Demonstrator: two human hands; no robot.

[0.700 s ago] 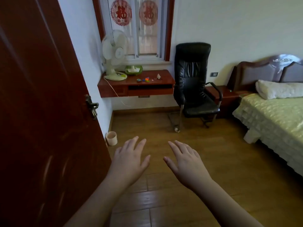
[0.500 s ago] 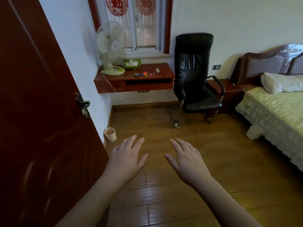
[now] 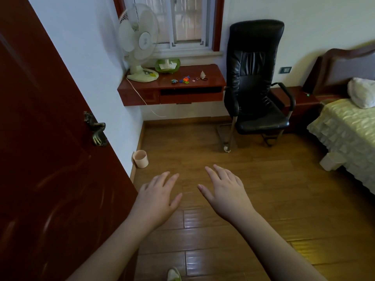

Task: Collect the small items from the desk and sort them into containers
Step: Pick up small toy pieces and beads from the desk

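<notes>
no legible text, label, brand or number anywhere in view. checked around the desk [image 3: 203, 86]: the fan [image 3: 140, 39] on its left end shows a blank hub, the green container [image 3: 168, 65] behind it bears no readable print, the small items [image 3: 183, 79] on top are too tiny to tell. red decoration at the window [image 3: 182, 19] above the desk is cut off at the frame edge, unreadable.

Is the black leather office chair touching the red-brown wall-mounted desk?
Cannot tell. In the head view the black leather office chair overlaps the right end of the red-brown wall-mounted desk, so neither contact nor a gap shows plainly.
</notes>
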